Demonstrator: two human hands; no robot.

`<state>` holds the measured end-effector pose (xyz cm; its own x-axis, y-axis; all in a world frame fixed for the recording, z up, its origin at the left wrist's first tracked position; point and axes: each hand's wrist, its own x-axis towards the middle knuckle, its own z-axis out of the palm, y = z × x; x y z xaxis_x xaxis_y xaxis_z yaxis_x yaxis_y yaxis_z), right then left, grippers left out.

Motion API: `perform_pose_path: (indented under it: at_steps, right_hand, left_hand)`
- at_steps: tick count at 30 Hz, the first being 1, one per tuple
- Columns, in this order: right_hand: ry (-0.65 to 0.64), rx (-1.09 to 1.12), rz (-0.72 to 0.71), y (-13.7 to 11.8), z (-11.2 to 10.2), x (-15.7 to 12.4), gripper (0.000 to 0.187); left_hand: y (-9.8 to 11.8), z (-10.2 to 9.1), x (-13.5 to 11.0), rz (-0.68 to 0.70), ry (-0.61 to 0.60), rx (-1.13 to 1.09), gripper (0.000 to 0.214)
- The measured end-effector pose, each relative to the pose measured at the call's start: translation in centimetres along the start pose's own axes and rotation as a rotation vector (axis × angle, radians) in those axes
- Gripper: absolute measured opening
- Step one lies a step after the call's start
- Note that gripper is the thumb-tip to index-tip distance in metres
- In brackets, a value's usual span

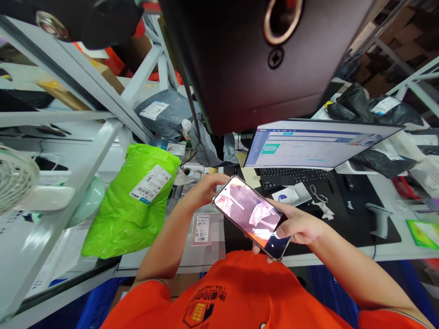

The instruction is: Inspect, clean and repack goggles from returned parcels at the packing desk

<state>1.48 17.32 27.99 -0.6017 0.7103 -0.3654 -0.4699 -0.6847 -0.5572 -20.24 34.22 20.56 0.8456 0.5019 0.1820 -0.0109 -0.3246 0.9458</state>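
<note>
A smartphone (252, 212) in a clear-edged case is held at a slant above the desk, its lit screen facing me and showing a camera-like picture. My left hand (211, 187) grips its upper left end, the fingers partly hidden behind it. Around the lower right end my right hand (298, 224) is closed, with the thumb on the screen near the bottom and fingertips showing below the edge. Under the phone lies a black desk mat (360, 214). Left of the mat a small flat box (202, 228) with a printed label rests on the desk.
A bright green parcel (137, 205) lies at left beside a white fan (17, 178). A monitor (308, 144), keyboard (291, 176), mouse (349, 182) and barcode scanner (379, 221) occupy the right. A dark box-shaped device (247, 82) hangs close overhead. Dark parcels (166, 112) lie behind.
</note>
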Motion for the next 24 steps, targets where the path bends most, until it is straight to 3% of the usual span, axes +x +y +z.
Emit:
perform_pose_path:
  at_steps: [13,24]
  right_hand:
    - [0.004,0.001,-0.014,0.3,0.3,0.3,0.087]
    - [0.012,-0.021,-0.024,0.4,0.2,0.3,0.088]
  left_hand:
    - [-0.3,-0.8,-1.2,-0.029,0.021,0.071,0.033]
    - [-0.7,-0.5,-0.6,-0.038,0.016,0.059,0.035]
